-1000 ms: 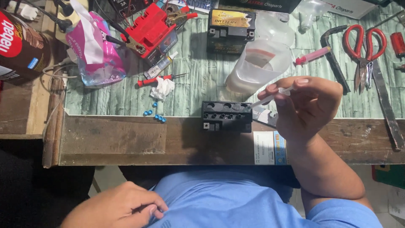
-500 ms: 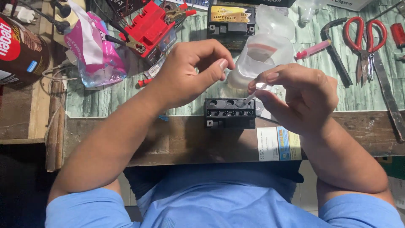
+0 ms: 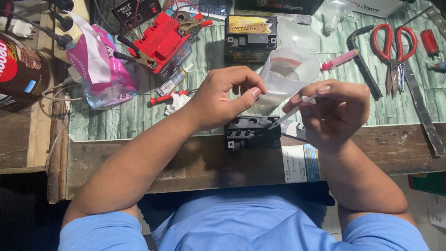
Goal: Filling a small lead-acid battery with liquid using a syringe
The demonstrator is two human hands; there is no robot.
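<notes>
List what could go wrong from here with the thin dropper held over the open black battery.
1. The right hand points the thin clear dropper at the small open holes of the black battery; a slip could spill liquid onto the casing or bench.
2. The clear plastic jug stands right behind the left hand and could be knocked over.
3. The battery sits near the edge of the wooden bench and could be nudged off.
</notes>
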